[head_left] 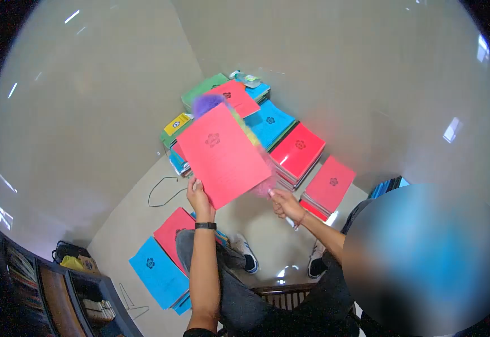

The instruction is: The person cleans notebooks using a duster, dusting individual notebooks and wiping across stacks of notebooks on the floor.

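Note:
A pink-red booklet (228, 160) with a small dark flower emblem is held up in front of me. My left hand (199, 197) grips its lower left corner, thumb on the cover. My right hand (285, 205) is closed round the white handle of a fluffy duster (208, 103). The duster lies behind the booklet, its purple end showing above the top edge and yellow and pink parts along the right edge. Beyond them, a blue booklet pile (270, 121) and a red booklet pile (299, 147) rest on the floor.
Another red pile (333, 182) stands at right. Blue booklets (158, 269) lie by my left leg. A dark shelf (54, 292) is at lower left, a wire (150, 194) on the floor. A person's blurred head (427, 258) fills the lower right.

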`<state>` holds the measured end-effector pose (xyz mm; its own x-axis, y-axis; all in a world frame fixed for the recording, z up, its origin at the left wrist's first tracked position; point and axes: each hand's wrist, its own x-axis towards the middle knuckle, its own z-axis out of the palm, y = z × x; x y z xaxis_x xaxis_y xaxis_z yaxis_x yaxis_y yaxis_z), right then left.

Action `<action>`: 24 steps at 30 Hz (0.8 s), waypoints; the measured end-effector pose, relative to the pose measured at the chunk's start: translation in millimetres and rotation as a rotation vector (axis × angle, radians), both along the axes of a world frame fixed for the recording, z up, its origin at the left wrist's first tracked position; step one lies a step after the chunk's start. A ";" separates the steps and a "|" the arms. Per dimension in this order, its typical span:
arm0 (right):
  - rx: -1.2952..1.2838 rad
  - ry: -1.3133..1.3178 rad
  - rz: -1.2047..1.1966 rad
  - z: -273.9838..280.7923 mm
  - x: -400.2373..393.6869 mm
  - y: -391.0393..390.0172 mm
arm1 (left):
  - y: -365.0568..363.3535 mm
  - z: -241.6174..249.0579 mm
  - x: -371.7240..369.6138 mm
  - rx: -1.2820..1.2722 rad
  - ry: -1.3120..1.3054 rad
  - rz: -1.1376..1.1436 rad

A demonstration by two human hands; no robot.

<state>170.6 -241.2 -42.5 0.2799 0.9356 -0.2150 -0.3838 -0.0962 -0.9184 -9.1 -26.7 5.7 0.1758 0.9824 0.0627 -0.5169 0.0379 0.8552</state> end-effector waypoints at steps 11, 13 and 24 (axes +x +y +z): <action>0.183 -0.758 0.072 5.6 -43.1 -15.8 | -36.2 -11.9 15.8 -0.234 -0.203 -0.452; 0.253 -0.821 0.053 15.3 -48.4 -15.5 | -50.3 23.9 15.4 -0.256 -0.482 -0.536; -0.123 -0.008 0.522 58.7 -52.2 -39.0 | -43.7 54.5 -13.4 -0.108 -0.590 -0.538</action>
<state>118.3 -280.2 16.2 -0.2140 0.9187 -0.3319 -0.2492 -0.3799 -0.8908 -22.5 -70.4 60.2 0.5943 0.7784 0.2024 -0.7697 0.4773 0.4240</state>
